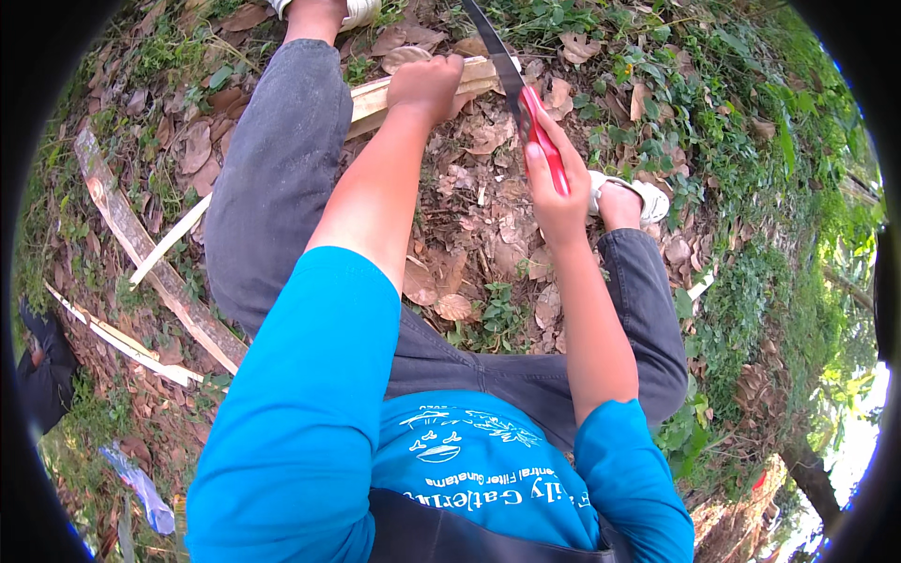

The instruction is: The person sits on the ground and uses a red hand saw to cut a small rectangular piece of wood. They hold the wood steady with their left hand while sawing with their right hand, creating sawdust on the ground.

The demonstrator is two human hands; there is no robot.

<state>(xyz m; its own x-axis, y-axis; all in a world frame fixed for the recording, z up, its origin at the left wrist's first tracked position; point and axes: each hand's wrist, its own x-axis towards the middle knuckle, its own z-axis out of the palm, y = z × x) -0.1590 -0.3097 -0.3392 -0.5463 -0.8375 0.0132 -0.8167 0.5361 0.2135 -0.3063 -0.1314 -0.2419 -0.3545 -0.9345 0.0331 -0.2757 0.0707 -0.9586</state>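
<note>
**Knife on a pale wood strip, among dry leaves**

Pale split strip of wood, lying across the ground just beyond the knees, pinned under the left hand. Left hand closed over the top of the strip, fingers curled down on it, knuckles toward the camera. To the right of this hand, touching the same strip at its far end, dark blade of a knife, slanting up and away toward the upper edge. Red handle of the knife gripped in the right hand, fingers wrapped tight around it, thumb along the side. Right hand nearer to the body than the left one, and a little apart from it.

Below both hands, bare forearms and blue sleeves, then dark grey trousers with the knees spread to each side. Beyond the right hand, one foot in a white sandal; beyond the left hand, second foot at the upper edge, only partly seen.

Under and between the hands, ground covered with brown dry leaves and small green plants. Far to the left of the left hand, a long weathered plank and thin pale splinters lying on the soil. Lower left, a crumpled piece of clear plastic.
</note>
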